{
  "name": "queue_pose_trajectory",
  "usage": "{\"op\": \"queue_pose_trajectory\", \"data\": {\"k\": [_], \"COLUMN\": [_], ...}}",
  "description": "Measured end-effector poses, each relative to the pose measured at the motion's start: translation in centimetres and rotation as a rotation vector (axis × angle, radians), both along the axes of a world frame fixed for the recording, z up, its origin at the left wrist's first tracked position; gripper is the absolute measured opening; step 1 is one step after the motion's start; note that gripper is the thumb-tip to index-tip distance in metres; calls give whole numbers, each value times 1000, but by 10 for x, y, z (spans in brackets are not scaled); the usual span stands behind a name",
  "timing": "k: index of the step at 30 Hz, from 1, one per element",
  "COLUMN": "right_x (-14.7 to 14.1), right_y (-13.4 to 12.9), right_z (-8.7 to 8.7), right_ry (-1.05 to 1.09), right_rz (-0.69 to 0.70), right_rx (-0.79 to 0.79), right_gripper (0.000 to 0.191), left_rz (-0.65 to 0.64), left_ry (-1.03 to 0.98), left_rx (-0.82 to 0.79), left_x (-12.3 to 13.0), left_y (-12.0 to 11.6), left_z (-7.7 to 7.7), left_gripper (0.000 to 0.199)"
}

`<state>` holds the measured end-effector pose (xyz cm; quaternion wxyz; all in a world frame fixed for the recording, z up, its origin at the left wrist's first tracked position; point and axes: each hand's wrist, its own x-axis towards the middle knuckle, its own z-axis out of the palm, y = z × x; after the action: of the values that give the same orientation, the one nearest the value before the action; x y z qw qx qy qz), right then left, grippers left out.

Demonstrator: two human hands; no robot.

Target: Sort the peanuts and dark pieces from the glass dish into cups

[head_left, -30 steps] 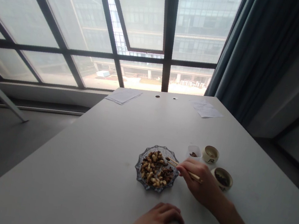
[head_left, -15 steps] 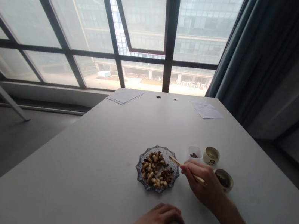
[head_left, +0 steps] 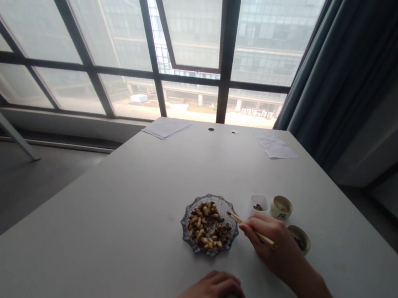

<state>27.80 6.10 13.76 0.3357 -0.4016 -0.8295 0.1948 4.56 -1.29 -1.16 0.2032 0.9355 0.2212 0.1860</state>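
Note:
My right hand [head_left: 275, 241] is closed around a pair of wooden chopsticks [head_left: 259, 235]. Their tips hang over the right side of a scalloped glass plate [head_left: 185, 237]. A small dark bit shows at the tips, too small to identify. Pale, peanut-like pieces [head_left: 200, 234] lie on the plate, mixed with dark brown pieces [head_left: 223, 233]. In front of the plate, my left hand [head_left: 213, 295] rests on the table with loosely bent fingers slightly apart. I see nothing in it, though its underside is hidden.
Behind my right hand stand a small clear plastic cup [head_left: 265, 204] with dark pieces, a cream bowl [head_left: 281, 214] and another bowl [head_left: 306, 235] partly covered by that hand. Papers [head_left: 167, 128] and further sheets [head_left: 277, 147] lie at the white table's [head_left: 118, 206] far end.
The chopsticks have shifted slightly right and down, with a dark bit now showing at their tips. My right hand covers more of the nearer bowl. My left hand has stayed put.

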Motion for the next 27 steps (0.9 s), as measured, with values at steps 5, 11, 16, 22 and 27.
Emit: {"op": "queue_pose_trajectory", "data": {"k": [5, 11, 16, 22, 27], "right_x": [0, 0, -1, 22, 49], "right_y": [-1, 0, -4, -26, -22], "right_z": [0, -1, 9, 44, 50], "right_ry": [-10, -11, 23, 171, 170], "right_rz": [2, 18, 6, -124, -426], "right_rx": [16, 45, 89, 172, 204], "right_gripper": [46, 55, 54, 40, 40], "left_rz": [-1, -8, 0, -7, -3], "left_ry": [-8, 10, -12, -5, -4], "left_rx": [7, 7, 4, -5, 0], "left_x": [0, 1, 0, 0, 0], "left_y": [1, 1, 1, 0, 0], "left_z": [-2, 0, -1, 3, 3], "left_gripper": [23, 24, 20, 22, 22]}}
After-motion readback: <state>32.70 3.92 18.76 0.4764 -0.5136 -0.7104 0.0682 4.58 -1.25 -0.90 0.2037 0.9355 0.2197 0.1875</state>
